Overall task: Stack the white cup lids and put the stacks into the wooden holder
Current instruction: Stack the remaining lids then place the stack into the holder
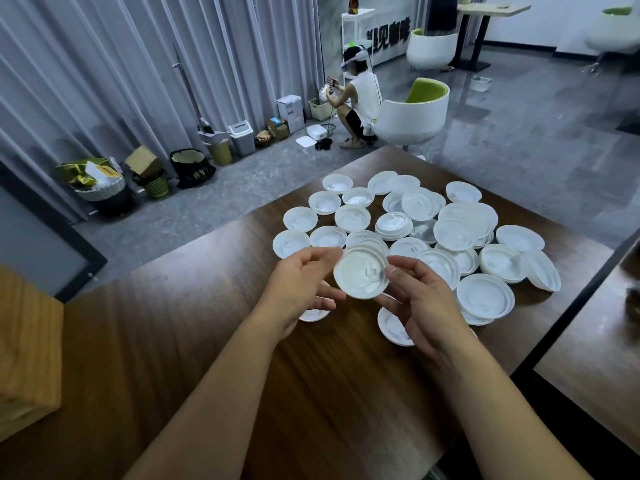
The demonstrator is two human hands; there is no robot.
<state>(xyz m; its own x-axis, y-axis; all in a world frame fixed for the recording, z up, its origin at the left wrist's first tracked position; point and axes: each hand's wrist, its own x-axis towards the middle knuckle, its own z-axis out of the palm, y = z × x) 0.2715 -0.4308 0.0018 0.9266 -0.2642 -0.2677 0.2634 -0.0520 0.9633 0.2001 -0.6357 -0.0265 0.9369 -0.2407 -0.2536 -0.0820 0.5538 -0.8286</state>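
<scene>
I hold a white lid [361, 274] above the table [214, 341], my left hand [300, 283] and right hand [420, 299] pinching its opposite rims. Seating it squarely on another lid, rims aligned, should keep the stack true. The wooden holder [27, 351] sits at far left. Beyond, loose lids [408, 223] crowd the table; a person crouches [356, 98] by the curtain.

A crouching person [358, 98] beside a white-and-green chair [412, 114].

Dark wooden table [214, 358] with lids
White cup lids [408, 223] lay scattered and partly stacked across its far side; a wooden block [27, 355] sat at its left edge
</scene>
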